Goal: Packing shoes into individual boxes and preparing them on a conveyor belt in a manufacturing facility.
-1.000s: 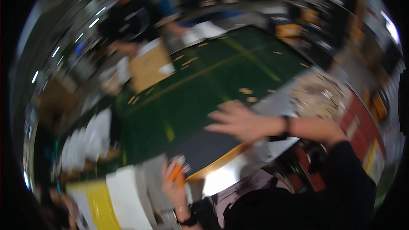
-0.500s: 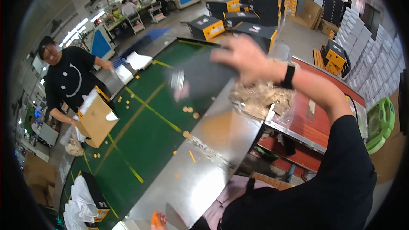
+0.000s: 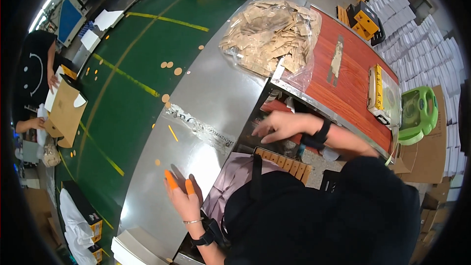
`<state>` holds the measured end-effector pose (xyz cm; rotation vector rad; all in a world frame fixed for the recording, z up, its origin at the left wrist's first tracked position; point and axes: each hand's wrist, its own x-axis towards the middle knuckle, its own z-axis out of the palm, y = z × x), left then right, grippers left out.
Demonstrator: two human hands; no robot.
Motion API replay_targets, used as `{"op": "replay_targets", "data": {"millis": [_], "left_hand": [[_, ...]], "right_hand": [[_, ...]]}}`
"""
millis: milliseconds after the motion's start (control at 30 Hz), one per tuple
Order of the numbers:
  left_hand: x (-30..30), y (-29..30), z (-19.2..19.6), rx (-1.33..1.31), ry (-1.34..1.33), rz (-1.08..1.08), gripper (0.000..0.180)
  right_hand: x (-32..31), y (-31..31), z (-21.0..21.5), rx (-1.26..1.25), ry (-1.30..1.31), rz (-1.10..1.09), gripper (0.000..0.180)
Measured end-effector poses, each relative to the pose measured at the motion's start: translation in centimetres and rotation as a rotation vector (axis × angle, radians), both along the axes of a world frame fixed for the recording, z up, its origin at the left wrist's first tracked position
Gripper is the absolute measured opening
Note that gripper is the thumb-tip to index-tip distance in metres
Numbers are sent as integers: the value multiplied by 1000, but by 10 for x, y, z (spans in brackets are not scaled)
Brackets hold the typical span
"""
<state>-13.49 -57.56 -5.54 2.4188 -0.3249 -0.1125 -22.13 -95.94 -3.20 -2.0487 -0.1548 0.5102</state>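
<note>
My left hand (image 3: 184, 198) is held over the metal ledge (image 3: 196, 93), its fingers spread and nothing in them. Orange finger covers sit on two of its fingertips. My right hand (image 3: 284, 125) holds nothing, its fingers loosely apart. It hangs just past the ledge's edge, in front of the red-brown table. Beyond it lies a clear plastic bag (image 3: 274, 37) full of small tan paper packets. A thin orange strip (image 3: 173, 133) and several tan discs (image 3: 165, 98) lie on the ledge and along its border with the green belt.
Across the green conveyor belt (image 3: 132, 76) a person in black handles an open brown box (image 3: 66, 110). A black box with white paper (image 3: 76, 221) stands at the lower left, near stacked pale sheets (image 3: 140, 248). A green plastic case (image 3: 418, 115) stands at the right.
The dark box that my right hand gripped over the belt is no longer in that hand. My right hand has come down and back towards me; the left shows more fully. The view has tilted down.
</note>
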Motion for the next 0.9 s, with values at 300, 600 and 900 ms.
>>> {"op": "replay_targets", "data": {"millis": [300, 600, 900], "left_hand": [[-12, 5, -3, 509, -227, 9, 55], [-21, -1, -7, 498, -210, -35, 50], [-17, -3, -2, 529, -236, -17, 50]], "right_hand": [[-24, -44, -214, 346, 48, -1222, 51], [-17, -88, -290, 495, 225, -1304, 39], [-5, -76, -264, -127, -22, -994, 37]]}}
